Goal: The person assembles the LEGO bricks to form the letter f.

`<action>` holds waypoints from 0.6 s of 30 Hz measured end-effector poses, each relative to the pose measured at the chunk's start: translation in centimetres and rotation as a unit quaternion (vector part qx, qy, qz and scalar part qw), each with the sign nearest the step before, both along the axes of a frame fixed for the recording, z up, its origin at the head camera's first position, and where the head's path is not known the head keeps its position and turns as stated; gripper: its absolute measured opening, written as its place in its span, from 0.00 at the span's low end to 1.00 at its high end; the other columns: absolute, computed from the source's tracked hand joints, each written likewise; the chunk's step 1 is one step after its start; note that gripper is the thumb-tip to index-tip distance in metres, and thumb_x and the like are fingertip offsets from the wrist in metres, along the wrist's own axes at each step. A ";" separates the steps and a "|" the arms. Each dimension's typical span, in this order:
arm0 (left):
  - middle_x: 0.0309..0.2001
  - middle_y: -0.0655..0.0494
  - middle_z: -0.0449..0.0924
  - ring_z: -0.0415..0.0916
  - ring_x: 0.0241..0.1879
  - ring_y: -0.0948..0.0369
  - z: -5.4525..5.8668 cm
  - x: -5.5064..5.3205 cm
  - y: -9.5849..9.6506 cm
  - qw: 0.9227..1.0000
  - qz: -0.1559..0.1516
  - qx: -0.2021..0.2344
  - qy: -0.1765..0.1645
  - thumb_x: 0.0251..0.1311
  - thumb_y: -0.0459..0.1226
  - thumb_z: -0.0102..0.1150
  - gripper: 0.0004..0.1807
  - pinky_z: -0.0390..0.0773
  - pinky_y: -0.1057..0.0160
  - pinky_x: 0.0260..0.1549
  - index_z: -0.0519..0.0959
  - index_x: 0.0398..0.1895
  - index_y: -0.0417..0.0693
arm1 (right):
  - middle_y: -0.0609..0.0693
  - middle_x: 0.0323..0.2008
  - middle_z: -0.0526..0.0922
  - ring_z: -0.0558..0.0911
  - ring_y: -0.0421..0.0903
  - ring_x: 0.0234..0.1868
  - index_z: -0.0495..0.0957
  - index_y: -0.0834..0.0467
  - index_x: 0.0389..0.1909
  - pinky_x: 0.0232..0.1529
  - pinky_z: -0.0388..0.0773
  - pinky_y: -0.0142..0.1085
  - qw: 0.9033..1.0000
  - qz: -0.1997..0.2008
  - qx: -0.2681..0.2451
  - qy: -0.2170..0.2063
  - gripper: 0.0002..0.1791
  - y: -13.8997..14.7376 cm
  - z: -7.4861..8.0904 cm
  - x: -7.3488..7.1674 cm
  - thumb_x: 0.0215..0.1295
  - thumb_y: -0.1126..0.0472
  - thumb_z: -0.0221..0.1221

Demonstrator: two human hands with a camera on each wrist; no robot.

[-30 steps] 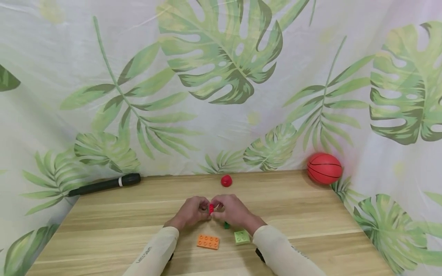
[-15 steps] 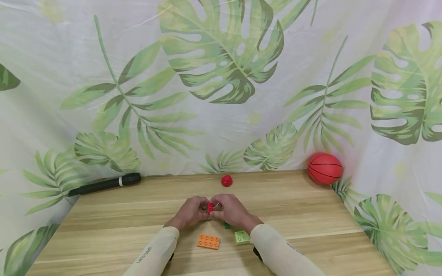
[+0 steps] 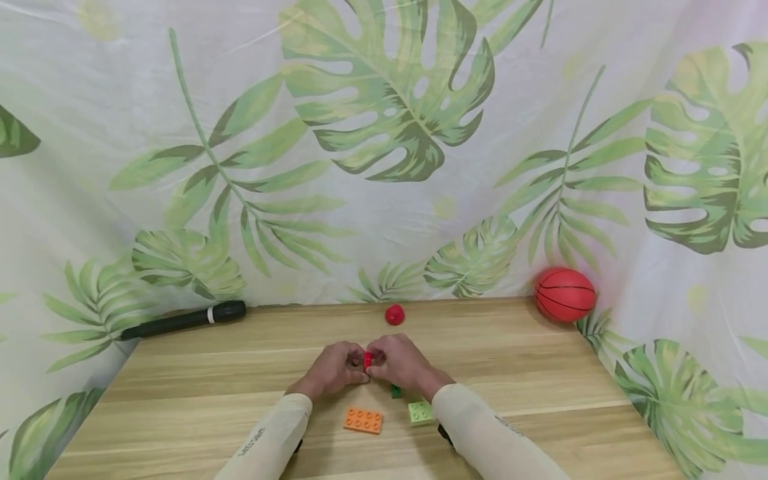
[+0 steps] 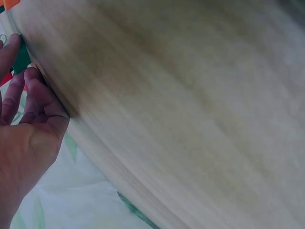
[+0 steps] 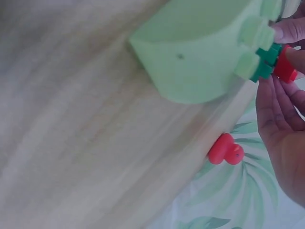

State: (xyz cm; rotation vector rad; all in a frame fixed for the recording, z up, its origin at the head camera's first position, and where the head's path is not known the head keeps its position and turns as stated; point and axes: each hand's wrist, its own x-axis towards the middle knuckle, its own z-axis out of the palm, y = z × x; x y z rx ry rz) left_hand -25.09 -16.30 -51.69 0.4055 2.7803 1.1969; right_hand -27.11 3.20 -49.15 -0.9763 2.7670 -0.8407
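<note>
My two hands meet over the middle of the table. My right hand [image 3: 403,363] pinches a small red toy brick [image 3: 368,361], its studs showing in the head view. On the other side my left hand [image 3: 330,365] has its fingertips against this brick; the left wrist view shows a dark green toy brick [image 4: 22,58] between its finger and thumb, with red beside it. Another dark green brick [image 3: 396,391] lies under my right hand, partly covered. Nearer me lie a flat orange brick [image 3: 363,421] with studs and a light green brick [image 3: 421,413].
A red rubber duck [image 5: 225,149] sits near the table's back edge. At the back right corner stands a red basketball [image 3: 565,294]. Along the back left lies a long black baton-like object [image 3: 180,323] with a white band. Behind the table [image 3: 198,400] hangs a leaf-print cloth [image 3: 372,220].
Both hands stay nearly in place around the red brick, which turns slightly between the fingers. My right forearm has shifted slightly left, showing more of the light green brick.
</note>
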 end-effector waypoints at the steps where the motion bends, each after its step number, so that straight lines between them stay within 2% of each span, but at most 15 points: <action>1: 0.35 0.56 0.85 0.78 0.37 0.61 0.0 0.0 0.0 1.000 0.001 0.000 0.000 0.54 0.33 0.83 0.13 0.79 0.63 0.43 0.87 0.39 0.47 | 0.44 0.36 0.90 0.83 0.35 0.38 0.90 0.53 0.40 0.45 0.82 0.29 1.000 0.004 0.003 0.003 0.05 -0.1 0.1 -0.1 0.66 0.62 0.74; 7: 0.34 0.56 0.84 0.77 0.36 0.61 0.0 0.0 0.1 1.000 0.001 -0.001 -0.004 0.53 0.33 0.83 0.13 0.78 0.63 0.42 0.88 0.38 0.47 | 0.41 0.26 0.83 0.75 0.34 0.29 0.89 0.54 0.34 0.35 0.75 0.26 1.000 0.011 0.010 -0.004 0.04 -0.4 0.2 -0.2 0.63 0.67 0.73; 18: 0.34 0.55 0.83 0.76 0.36 0.61 -0.1 0.2 0.0 1.000 -0.005 -0.006 0.011 0.53 0.33 0.83 0.12 0.76 0.64 0.41 0.88 0.38 0.47 | 0.39 0.26 0.84 0.75 0.32 0.29 0.90 0.54 0.36 0.34 0.74 0.26 1.000 -0.003 0.010 -0.010 0.04 -0.4 0.0 -0.3 0.63 0.64 0.76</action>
